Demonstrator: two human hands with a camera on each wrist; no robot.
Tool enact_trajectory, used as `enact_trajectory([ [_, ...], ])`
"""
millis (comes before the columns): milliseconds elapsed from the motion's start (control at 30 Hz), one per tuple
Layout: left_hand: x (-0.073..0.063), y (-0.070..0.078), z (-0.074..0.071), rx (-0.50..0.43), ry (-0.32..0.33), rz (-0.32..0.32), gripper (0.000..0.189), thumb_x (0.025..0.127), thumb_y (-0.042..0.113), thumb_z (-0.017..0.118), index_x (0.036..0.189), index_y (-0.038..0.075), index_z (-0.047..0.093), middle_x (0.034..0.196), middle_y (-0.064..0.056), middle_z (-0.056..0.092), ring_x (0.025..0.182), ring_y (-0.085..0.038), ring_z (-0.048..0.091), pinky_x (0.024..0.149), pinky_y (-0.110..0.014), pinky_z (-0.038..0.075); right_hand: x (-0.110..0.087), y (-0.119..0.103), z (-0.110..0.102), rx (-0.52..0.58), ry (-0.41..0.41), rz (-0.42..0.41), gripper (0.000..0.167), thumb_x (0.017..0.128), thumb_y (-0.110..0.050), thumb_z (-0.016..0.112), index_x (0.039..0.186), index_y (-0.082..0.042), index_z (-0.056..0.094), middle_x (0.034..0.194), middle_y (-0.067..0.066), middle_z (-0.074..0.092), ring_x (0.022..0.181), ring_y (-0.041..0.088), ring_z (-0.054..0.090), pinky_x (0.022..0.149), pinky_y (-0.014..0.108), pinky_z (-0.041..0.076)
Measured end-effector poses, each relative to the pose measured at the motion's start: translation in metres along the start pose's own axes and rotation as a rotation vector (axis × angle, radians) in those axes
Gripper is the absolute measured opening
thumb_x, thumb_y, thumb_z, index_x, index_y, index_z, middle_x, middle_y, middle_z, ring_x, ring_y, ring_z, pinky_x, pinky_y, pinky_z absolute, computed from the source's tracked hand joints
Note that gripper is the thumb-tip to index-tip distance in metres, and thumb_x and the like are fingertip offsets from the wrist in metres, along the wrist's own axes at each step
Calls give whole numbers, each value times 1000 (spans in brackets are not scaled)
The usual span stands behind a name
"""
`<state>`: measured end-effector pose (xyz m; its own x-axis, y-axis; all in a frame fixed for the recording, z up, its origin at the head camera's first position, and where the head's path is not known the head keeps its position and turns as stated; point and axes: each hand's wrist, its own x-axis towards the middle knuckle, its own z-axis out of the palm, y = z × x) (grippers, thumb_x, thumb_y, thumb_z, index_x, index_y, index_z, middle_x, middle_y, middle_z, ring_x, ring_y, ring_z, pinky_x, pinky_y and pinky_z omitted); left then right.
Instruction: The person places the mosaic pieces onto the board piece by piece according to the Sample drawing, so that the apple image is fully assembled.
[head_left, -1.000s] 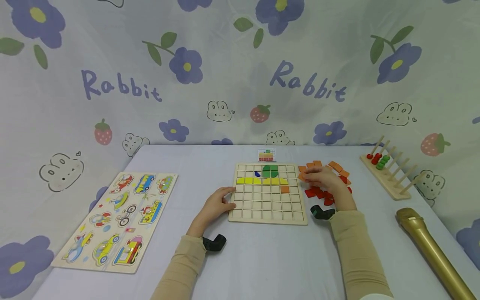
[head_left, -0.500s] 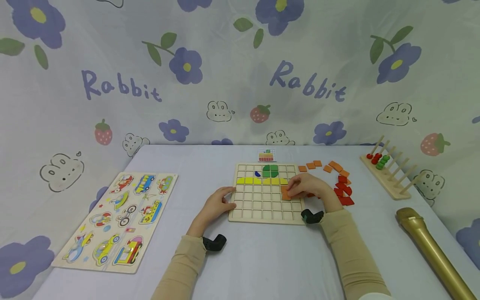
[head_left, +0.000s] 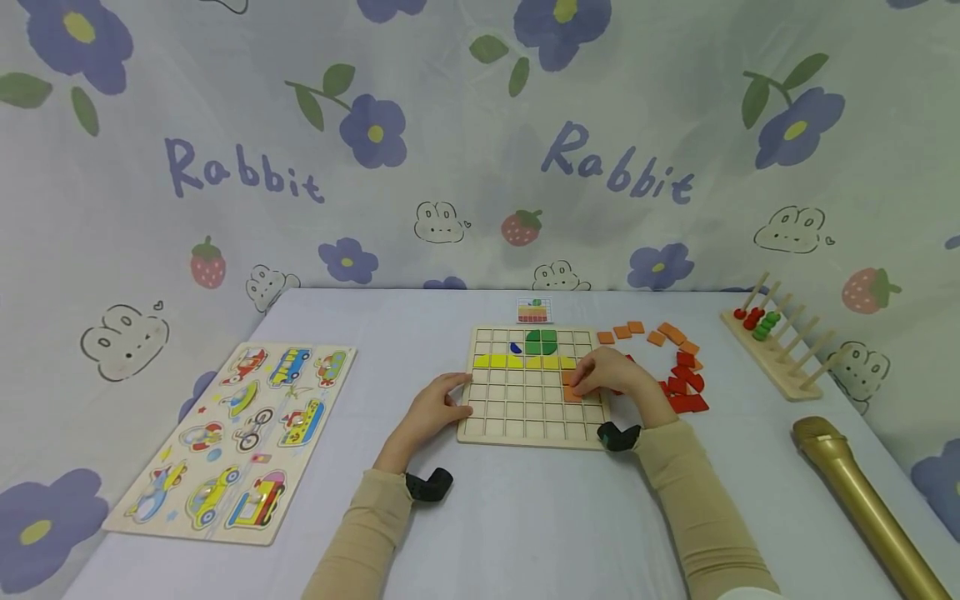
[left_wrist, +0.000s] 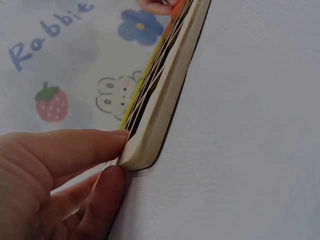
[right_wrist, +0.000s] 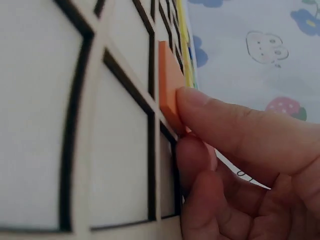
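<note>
My left hand (head_left: 433, 408) rests with index fingertip and thumb against the left edge of a wooden grid board (head_left: 495, 429). Close up in the left wrist view, these fingertips (left_wrist: 112, 142) touch the board's corner. Between thumb and fingers, my right hand (head_left: 611, 375) pinches an orange square tile (right_wrist: 171, 87), which stands slightly proud of the grid at the right side. Just above it in the head view lies another orange tile (head_left: 567, 377). A row of yellow pieces (head_left: 513, 362), a green group (head_left: 542, 342) and a blue piece (head_left: 515, 347) sit in the upper cells.
Loose orange tiles (head_left: 670, 332) and red pieces (head_left: 686, 403) lie right of the board. A small pattern card (head_left: 534, 310) stands behind it. A vehicle puzzle (head_left: 240, 442) is at left; a bead peg rack (head_left: 783, 358) and gold microphone (head_left: 870, 492) are at right.
My right hand has moved left from the loose pieces onto the board, bringing an orange tile to the cell below the first orange one. The left hand has stayed put.
</note>
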<state>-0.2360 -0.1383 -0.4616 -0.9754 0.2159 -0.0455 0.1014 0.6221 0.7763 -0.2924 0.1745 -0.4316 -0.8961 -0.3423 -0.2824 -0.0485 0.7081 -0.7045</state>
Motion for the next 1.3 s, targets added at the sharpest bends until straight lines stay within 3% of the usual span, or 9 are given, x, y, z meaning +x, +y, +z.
enact_trajectory([
  [300,0,0,1,-3,2,6,56,79,13,71,132,9,52,135,-9,47,65,-11,47,58,-26,40,0,-3,2,-26,16,-11,12,73,-11,76,76,-6,66,73,0,59,69,15,48,60,27,38],
  [433,1,-1,2,-20,8,5,56,79,12,72,131,9,52,135,-9,47,65,-12,47,58,-26,41,-4,1,-8,21,36,-19,16,76,-14,74,85,-4,65,77,2,59,70,16,51,63,28,42],
  [567,1,-3,4,-26,-3,12,56,79,12,71,131,8,52,135,-9,47,66,-11,47,58,-25,41,-15,21,-29,91,168,15,25,82,-13,67,101,1,61,90,10,59,76,20,54,67,30,46],
  [667,1,-3,4,-24,-5,18,56,79,12,71,132,8,52,135,-9,46,66,-12,47,58,-25,41,-23,40,-41,78,279,77,28,86,-12,62,110,3,59,101,17,57,82,24,53,67,31,45],
  [833,0,-5,2,-16,8,20,56,79,11,71,131,8,53,135,-10,46,66,-12,47,59,-26,41,-29,62,-49,21,312,128,28,89,-15,59,114,-3,63,119,22,54,99,31,47,77,36,40],
  [967,1,-4,2,-17,2,23,56,79,12,71,131,8,53,135,-10,46,66,-12,47,59,-26,41,-32,70,-49,28,308,97,24,88,-13,59,108,-2,67,120,22,54,102,33,45,79,40,39],
  [1067,1,-4,2,-16,-1,18,56,79,12,71,131,8,52,136,-10,46,66,-12,47,59,-26,41,-35,74,-51,-25,395,89,24,88,-11,58,108,0,65,115,24,53,99,36,46,77,43,40],
  [1200,2,-5,3,-10,-2,15,56,79,13,71,131,8,52,136,-10,46,67,-12,47,60,-27,41,-41,84,-58,-58,586,188,31,89,-14,57,116,1,59,112,26,53,98,39,49,80,47,40],
  [1300,2,-5,1,-10,1,4,56,79,13,71,132,9,52,137,-9,45,67,-12,47,59,-27,41,-45,96,-63,4,644,286,38,90,-18,56,124,1,55,115,26,52,98,37,51,79,45,40],
])
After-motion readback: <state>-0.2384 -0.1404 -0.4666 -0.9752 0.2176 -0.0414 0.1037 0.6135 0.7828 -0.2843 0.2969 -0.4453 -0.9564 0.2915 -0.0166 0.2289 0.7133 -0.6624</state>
